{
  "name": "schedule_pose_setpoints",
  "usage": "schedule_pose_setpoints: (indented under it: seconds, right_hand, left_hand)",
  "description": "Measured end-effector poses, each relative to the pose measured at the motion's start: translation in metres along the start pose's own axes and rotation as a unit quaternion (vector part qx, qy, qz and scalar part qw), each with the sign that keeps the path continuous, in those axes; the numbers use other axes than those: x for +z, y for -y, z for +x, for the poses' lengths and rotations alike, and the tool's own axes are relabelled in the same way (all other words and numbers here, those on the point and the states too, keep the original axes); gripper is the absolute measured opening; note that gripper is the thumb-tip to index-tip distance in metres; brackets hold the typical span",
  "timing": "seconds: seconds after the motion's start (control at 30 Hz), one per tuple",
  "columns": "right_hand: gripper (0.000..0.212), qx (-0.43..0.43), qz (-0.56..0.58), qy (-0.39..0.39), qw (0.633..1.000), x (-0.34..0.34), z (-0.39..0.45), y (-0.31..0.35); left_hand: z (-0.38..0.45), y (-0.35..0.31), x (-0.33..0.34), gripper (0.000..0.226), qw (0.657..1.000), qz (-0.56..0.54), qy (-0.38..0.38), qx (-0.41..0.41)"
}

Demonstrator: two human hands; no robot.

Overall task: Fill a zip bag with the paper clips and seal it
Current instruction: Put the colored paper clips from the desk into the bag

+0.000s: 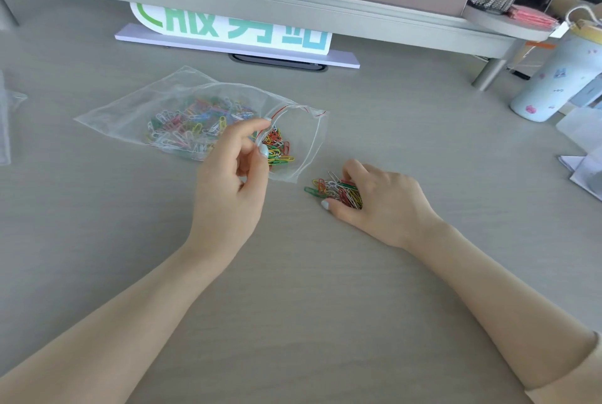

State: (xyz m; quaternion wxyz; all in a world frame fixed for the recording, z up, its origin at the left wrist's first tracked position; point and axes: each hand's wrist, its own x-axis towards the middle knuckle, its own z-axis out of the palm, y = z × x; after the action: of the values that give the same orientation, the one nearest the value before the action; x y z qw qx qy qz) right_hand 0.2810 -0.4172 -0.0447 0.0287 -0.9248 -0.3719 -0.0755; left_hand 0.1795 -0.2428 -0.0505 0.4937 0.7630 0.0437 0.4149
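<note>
While pinched open, zip bag (pixel 182 110), paper clips (pixel 195 126) inside

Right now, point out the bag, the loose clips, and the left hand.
bag (pixel 136 116), head view, clear side wall.
loose clips (pixel 329 190), head view, middle of pile.
left hand (pixel 231 182), head view, palm.

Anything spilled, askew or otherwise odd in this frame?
Nothing stands out. The zip bag lies open, its mouth held by the left hand; the right hand gathers the loose paper clips on the desk.
</note>
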Motion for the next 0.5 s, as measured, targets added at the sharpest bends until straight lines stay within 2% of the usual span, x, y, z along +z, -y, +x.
schedule_pose_setpoints:
  seconds: [0.13, 0.3, 0.4, 0.47, 0.5]
  right_hand:
    - [0.039, -0.045, 0.002, -0.011, 0.999, 0.0005, 0.0005, -0.0034]
    - [0.048, -0.08, -0.025, -0.025, 0.996, -0.0001, 0.0014, -0.0046]
    - [0.03, -0.088, -0.028, -0.029, 0.995, -0.0002, 0.0027, -0.0036]
    - [0.027, -0.085, -0.032, -0.05, 0.995, -0.0015, 0.0024, -0.0018]
    - [0.025, -0.077, -0.03, -0.033, 0.996, -0.0033, 0.0022, -0.0011]
  left_hand:
    - [0.0, 0.0009, 0.0, 0.026, 1.0, -0.005, 0.001, -0.006]
    - [-0.0001, 0.0006, -0.0003, 0.025, 1.0, -0.004, 0.005, -0.003]
    - [-0.0003, -0.0012, -0.0003, 0.024, 1.0, -0.003, 0.006, -0.001]
    - [-0.0002, -0.0022, -0.0005, 0.024, 1.0, 0.002, 0.006, 0.001]
    - [-0.0001, -0.0025, -0.0007, 0.024, 1.0, 0.004, 0.006, 0.001]
